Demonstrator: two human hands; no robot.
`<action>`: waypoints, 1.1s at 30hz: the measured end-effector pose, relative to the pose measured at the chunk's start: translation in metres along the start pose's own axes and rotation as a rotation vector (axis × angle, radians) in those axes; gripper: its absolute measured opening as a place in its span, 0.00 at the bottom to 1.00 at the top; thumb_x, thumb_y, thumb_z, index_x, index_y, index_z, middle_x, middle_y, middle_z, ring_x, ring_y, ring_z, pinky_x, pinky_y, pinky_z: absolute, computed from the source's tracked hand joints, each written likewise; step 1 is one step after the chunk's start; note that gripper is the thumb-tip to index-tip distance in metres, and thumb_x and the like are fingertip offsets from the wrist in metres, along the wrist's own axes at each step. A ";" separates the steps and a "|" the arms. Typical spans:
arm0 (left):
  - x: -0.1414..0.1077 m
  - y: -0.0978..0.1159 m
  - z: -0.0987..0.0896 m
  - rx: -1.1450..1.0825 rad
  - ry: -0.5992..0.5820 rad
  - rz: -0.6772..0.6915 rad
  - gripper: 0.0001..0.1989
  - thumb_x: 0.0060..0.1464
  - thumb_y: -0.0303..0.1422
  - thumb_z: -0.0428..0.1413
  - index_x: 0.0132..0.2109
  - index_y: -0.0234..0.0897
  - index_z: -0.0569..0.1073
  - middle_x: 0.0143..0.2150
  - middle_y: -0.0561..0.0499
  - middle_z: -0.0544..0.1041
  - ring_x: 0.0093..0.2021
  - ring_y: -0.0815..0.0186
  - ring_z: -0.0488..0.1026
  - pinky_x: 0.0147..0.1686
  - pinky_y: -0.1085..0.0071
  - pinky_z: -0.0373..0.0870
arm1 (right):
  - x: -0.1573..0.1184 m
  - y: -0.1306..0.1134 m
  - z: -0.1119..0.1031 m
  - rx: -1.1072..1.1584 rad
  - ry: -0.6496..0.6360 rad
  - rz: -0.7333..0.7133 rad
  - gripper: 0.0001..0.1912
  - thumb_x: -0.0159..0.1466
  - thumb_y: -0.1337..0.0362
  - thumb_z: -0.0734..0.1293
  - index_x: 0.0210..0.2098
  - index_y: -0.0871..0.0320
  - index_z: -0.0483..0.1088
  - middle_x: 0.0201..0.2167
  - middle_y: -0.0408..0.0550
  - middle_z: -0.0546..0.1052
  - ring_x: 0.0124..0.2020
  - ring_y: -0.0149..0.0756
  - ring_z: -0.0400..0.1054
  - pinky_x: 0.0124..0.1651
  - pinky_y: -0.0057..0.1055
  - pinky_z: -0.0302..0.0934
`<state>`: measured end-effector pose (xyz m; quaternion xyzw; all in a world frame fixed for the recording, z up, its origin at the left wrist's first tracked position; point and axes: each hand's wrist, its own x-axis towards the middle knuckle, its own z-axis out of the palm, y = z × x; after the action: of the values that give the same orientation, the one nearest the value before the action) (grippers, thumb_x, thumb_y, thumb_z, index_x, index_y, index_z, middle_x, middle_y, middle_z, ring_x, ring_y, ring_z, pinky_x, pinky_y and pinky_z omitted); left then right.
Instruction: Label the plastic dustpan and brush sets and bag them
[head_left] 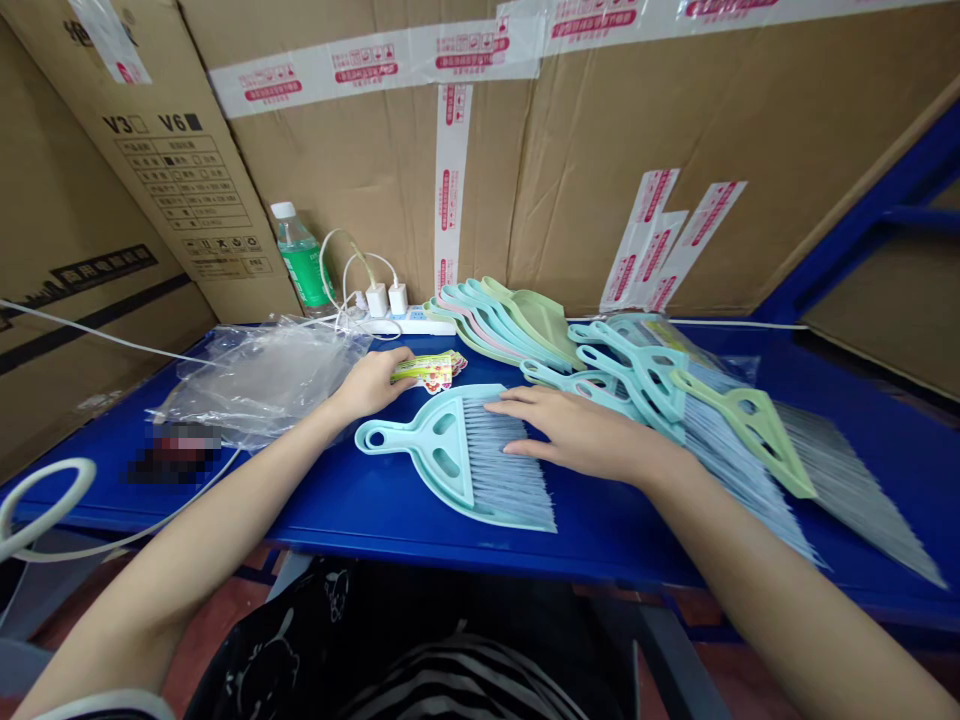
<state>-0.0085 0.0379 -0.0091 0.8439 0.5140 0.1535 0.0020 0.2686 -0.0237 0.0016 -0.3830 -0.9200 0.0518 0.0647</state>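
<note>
My left hand [367, 385] lies on the blue table [480, 545], its fingertips against a small stack of colourful printed paper labels [427, 372]; I cannot tell whether it grips them. My right hand [577, 430] rests with spread fingers on the bristles of a light blue plastic hand broom [442, 450], which lies flat between my hands. Behind my right hand lie several more hand brooms in blue and green [645, 375]. A nested row of pastel dustpans [510, 320] stands farther back.
A crumpled clear plastic bag [255, 385] lies on the table's left side. A power strip [409, 325] with white chargers and a green-labelled water bottle [301, 258] stand at the back. Taped cardboard boxes [375, 150] wall the table. A blurred patch [176, 452] hides something.
</note>
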 end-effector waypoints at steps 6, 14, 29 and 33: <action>-0.008 0.019 -0.014 0.096 0.170 0.188 0.13 0.64 0.31 0.46 0.44 0.38 0.76 0.39 0.47 0.79 0.40 0.60 0.75 0.43 0.65 0.67 | 0.003 -0.003 -0.004 -0.050 0.204 -0.028 0.18 0.67 0.62 0.60 0.53 0.56 0.72 0.49 0.56 0.77 0.51 0.49 0.70 0.52 0.48 0.66; -0.024 0.052 -0.016 0.160 0.189 0.488 0.14 0.67 0.36 0.46 0.49 0.40 0.75 0.38 0.49 0.80 0.41 0.62 0.74 0.46 0.64 0.64 | 0.012 -0.038 0.009 0.139 0.443 -0.197 0.16 0.68 0.61 0.60 0.51 0.62 0.70 0.44 0.57 0.78 0.45 0.48 0.71 0.47 0.45 0.66; -0.023 0.052 -0.008 -0.600 0.169 0.279 0.14 0.59 0.34 0.53 0.52 0.35 0.68 0.44 0.46 0.77 0.39 0.65 0.75 0.38 0.69 0.72 | 0.005 -0.029 -0.002 0.561 0.133 -0.091 0.26 0.65 0.69 0.59 0.62 0.51 0.64 0.35 0.43 0.78 0.25 0.33 0.66 0.35 0.35 0.67; -0.021 0.049 -0.005 -0.712 0.111 0.247 0.19 0.60 0.38 0.53 0.55 0.34 0.64 0.41 0.46 0.77 0.37 0.65 0.75 0.37 0.69 0.73 | 0.006 -0.022 -0.001 0.628 0.134 -0.020 0.24 0.64 0.67 0.61 0.60 0.54 0.67 0.32 0.43 0.78 0.22 0.32 0.65 0.27 0.31 0.65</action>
<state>0.0242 -0.0044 -0.0021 0.8364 0.3224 0.3668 0.2488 0.2491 -0.0349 0.0064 -0.3376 -0.8564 0.3074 0.2410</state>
